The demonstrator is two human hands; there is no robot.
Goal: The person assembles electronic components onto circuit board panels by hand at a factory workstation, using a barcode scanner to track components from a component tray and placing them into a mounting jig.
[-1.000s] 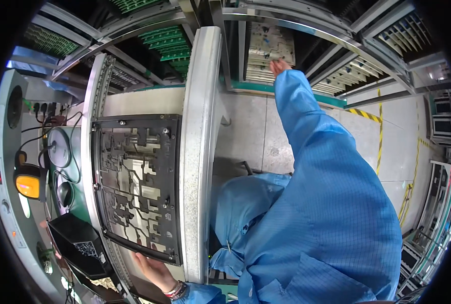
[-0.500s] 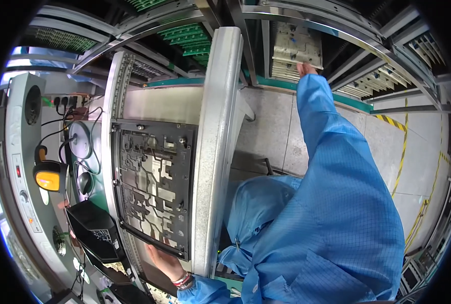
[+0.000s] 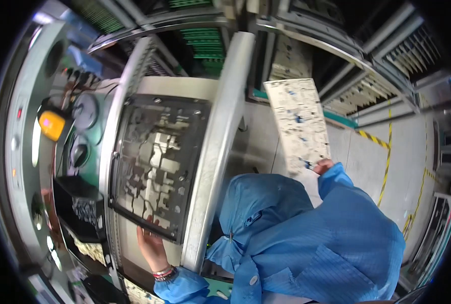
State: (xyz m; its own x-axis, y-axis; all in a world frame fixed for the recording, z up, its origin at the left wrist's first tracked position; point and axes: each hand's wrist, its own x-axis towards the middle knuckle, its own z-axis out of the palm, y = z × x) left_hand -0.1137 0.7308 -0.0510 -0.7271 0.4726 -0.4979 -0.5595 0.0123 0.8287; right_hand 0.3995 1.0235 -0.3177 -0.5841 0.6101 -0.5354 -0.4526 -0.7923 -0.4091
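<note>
My right hand is closed on the near edge of a long cream circuit board panel dotted with blue and dark components. The panel hangs tilted over the floor, just out from the rack. On the left, a black fixture plate with many cut-outs lies across the two metal rails. At the plate's near edge is my left hand, its fingertips hooked over the rim and gripping it. Motion blurs the plate's details.
Metal racks hold more cream boards and green boards. A thick silver rail stands between plate and floor. Left of the rails are a yellow and black scanner, a mouse and a black bin with small parts.
My right hand has drawn the circuit board panel out of the rack toward me. My left hand's fingers have come up over the fixture plate's near rim. The whole view has shifted slightly.
</note>
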